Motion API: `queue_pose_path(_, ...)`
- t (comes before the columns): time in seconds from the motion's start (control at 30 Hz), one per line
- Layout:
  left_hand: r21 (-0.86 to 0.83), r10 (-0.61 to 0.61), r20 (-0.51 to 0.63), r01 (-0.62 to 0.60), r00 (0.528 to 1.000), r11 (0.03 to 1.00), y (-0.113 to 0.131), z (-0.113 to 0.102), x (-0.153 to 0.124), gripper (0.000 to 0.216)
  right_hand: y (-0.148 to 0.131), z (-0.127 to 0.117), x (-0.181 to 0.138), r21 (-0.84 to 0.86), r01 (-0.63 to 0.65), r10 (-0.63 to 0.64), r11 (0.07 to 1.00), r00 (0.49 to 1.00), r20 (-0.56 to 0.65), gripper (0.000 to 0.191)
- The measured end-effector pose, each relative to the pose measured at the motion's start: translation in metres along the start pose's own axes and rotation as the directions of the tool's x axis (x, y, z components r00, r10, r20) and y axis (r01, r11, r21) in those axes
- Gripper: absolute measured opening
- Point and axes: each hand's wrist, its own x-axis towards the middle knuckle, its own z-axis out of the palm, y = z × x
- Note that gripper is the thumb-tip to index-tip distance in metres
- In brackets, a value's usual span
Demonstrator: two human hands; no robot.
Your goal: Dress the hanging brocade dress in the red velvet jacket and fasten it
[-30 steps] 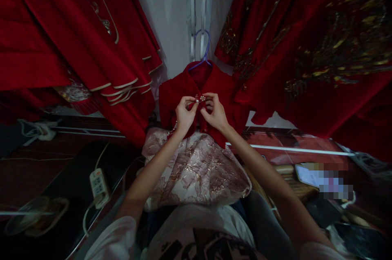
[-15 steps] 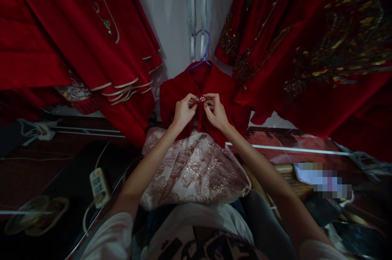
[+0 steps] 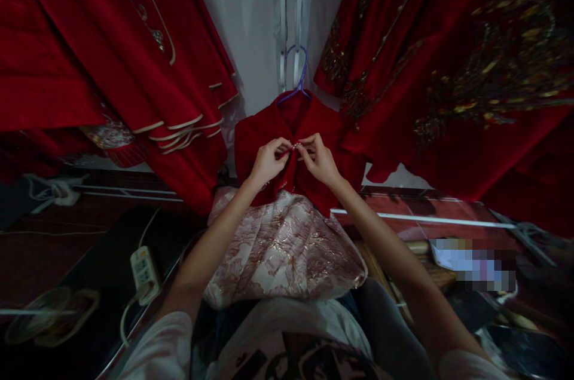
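Note:
A red jacket (image 3: 255, 126) hangs in front of me on a purple hanger (image 3: 307, 63). At its front opening is a small beaded clasp (image 3: 296, 146), partly covered by my fingertips. My left hand (image 3: 271, 159) pinches the clasp from the left, its fingers closed. From the other side my right hand (image 3: 319, 160) closes thumb and fingertips on the clasp's right part. Whether its two halves are joined I cannot tell. Below the jacket, a pink and gold brocade cloth (image 3: 287, 248) lies over my lap.
Red embroidered garments hang at left (image 3: 179, 69) and right (image 3: 403, 147). A white power strip (image 3: 146, 275) with its cord rests on a dark surface at left, near a clear plastic container (image 3: 40, 314). On the right lies a phone with a blurred screen (image 3: 470, 263).
Both hands stay at the clasp, with small finger shifts. The clasp shows less between the fingertips, and the jacket's lower front edge has turned slightly outward.

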Motion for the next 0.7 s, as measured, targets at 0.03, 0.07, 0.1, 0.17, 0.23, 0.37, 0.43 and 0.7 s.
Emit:
queue_pose_path(0.03,0.007,0.01,0.016,-0.01,1.0,1.0,0.001,-0.001,0.0,0.021,0.001,0.0,0.001,0.003,0.0,0.0,1.0,1.0,-0.001,0.029)
queue_pose_path(0.07,0.014,0.021,0.03,-0.022,0.999,1.0,0.002,-0.002,0.001,0.02,0.001,0.0,0.001,0.004,0.002,-0.002,1.0,1.0,-0.003,0.03)
queue_pose_path(0.1,0.02,0.031,0.044,-0.032,0.999,0.999,0.003,-0.003,0.001,0.019,0.002,0.0,0.002,0.001,0.004,-0.004,1.0,1.0,-0.005,0.03)
queue_pose_path(0.17,0.025,0.037,0.062,-0.039,0.997,0.999,0.006,-0.006,0.003,0.014,0.002,0.0,0.002,-0.008,0.007,-0.007,1.0,1.0,-0.007,0.03)
queue_pose_path(0.23,0.028,0.028,0.055,-0.03,0.998,0.999,0.008,-0.007,0.004,0.009,0.001,0.0,0.002,-0.014,0.007,-0.007,1.0,1.0,-0.003,0.029)
queue_pose_path(0.37,0.071,0.035,0.009,-0.036,0.999,0.997,0.009,-0.004,0.006,0.008,-0.002,0.0,0.002,-0.013,0.002,-0.002,1.0,1.0,0.016,0.027)
queue_pose_path(0.43,0.091,0.051,0.008,-0.052,0.999,0.994,0.008,-0.002,0.005,0.007,-0.002,0.0,0.001,-0.007,-0.005,0.005,1.0,1.0,0.017,0.028)
queue_pose_path(0.7,0.243,0.139,0.083,-0.156,0.987,0.958,0.014,-0.005,0.006,0.004,-0.006,-0.007,0.007,0.004,-0.037,0.036,0.999,0.997,0.073,0.033)
